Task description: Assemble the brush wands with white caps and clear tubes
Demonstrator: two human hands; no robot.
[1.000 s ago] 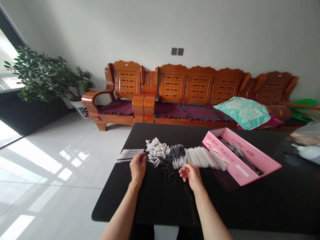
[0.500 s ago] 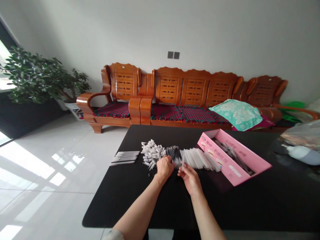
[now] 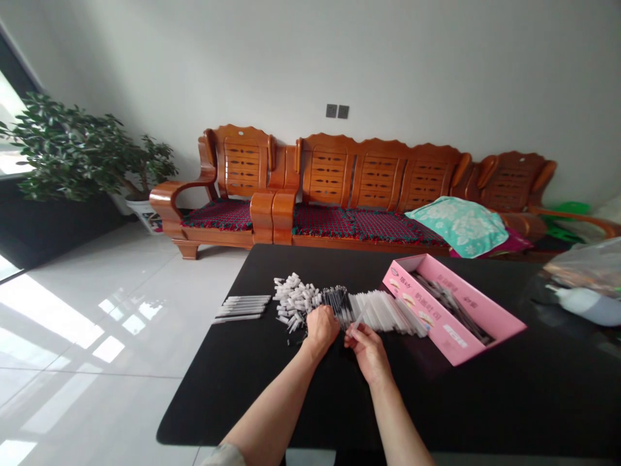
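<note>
My left hand [image 3: 323, 329] is curled at the near edge of a pile of thin black pen refills [image 3: 338, 299]. Its fingers are closed, and whatever they grip is hidden. In my right hand [image 3: 367, 349] a translucent white pen barrel [image 3: 359, 317] is pinched between thumb and fingers, tilted up to the right. Beside that hand lies a row of similar frosted barrels [image 3: 383, 310]. A heap of short white caps [image 3: 294, 299] lies left of the refills. Small black pieces [image 3: 295, 341] are scattered near my left wrist.
Several whole white pens [image 3: 245, 304] lie in a row near the black table's [image 3: 233, 388] left edge. A pink box [image 3: 453, 323] with dark slim items stands on the right. Farther right are a white bulb-like object [image 3: 589, 304] and a plastic bag [image 3: 587, 262]. Behind stands a wooden sofa [image 3: 330, 171].
The barrel in my right hand has tipped from nearly upright to leaning right. My left hand has shifted slightly toward me and right, and more small black pieces show beside it.
</note>
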